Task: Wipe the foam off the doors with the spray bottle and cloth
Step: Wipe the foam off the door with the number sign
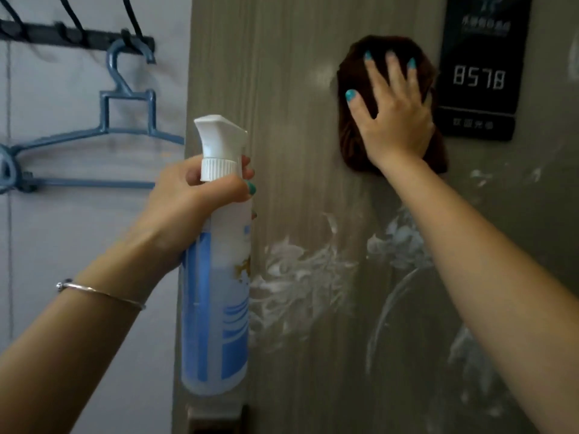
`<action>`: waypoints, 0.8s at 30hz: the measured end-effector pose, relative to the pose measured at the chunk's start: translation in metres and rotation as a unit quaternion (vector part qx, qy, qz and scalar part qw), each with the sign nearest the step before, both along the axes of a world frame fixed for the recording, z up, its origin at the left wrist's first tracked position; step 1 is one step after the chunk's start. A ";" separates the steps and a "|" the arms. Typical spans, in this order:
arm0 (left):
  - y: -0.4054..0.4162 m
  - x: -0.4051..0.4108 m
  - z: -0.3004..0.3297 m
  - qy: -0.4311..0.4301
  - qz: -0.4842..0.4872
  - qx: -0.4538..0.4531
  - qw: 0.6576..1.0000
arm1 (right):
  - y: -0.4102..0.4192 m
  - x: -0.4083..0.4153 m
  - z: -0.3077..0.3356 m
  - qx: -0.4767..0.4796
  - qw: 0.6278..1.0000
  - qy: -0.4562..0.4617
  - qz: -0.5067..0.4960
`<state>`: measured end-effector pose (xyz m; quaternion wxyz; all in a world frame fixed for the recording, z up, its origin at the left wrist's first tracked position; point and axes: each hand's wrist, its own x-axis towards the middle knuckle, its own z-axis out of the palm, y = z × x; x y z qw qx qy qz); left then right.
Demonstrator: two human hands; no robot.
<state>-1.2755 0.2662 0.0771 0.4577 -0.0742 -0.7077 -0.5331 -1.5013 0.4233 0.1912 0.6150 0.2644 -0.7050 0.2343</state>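
Observation:
A grey-brown wood-grain door (282, 89) fills the middle and right of the view. White foam (297, 277) is smeared across its lower half, with more streaks at the right. My right hand (394, 114) presses a dark brown cloth (351, 130) flat against the upper door, fingers spread and straight. My left hand (200, 195) grips the neck of a white and blue spray bottle (216, 292) held upright by the door's left edge, its white nozzle pointing right toward the door.
A black sign (479, 76) reading 8578 is fixed to the door just right of the cloth. On the pale wall at left, a blue hanger (125, 120) hangs from a dark hook rail (78, 36). A dark fitting (216, 418) shows at the door's bottom edge.

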 end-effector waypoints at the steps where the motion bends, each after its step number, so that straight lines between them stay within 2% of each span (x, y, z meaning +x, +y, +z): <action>1: 0.005 -0.003 -0.016 -0.008 0.004 0.006 1.000 | 0.000 -0.001 -0.020 0.008 1.000 0.001 -0.004; 4: 0.016 -0.005 -0.061 -0.035 0.017 0.011 0.999 | 0.004 -0.001 -0.069 0.035 0.999 0.009 -0.004; 9: 0.033 0.005 -0.119 -0.042 0.069 0.003 0.997 | 0.004 -0.005 -0.084 0.027 0.999 0.031 0.017; 11: 0.037 0.013 -0.137 -0.037 0.082 0.014 0.996 | 0.002 -0.009 -0.094 0.003 0.995 0.085 0.045; 13: 0.037 0.021 -0.154 -0.036 0.093 0.019 0.995 | 0.000 -0.007 -0.120 -0.028 0.981 0.182 0.056; 15: 0.034 0.030 -0.166 -0.040 0.100 0.012 0.994 | 0.001 -0.001 -0.169 -0.038 0.963 0.254 0.079; 17: 0.030 0.038 -0.174 -0.043 0.105 0.003 0.994 | 0.002 0.012 -0.233 -0.010 0.953 0.279 0.117; 20: 0.023 0.046 -0.185 -0.043 0.106 -0.010 0.993 | -0.003 0.027 -0.327 0.070 0.951 0.265 0.142; 24: 0.016 0.048 -0.201 -0.057 0.099 -0.024 0.993 | -0.023 0.029 -0.416 0.093 0.980 0.144 0.101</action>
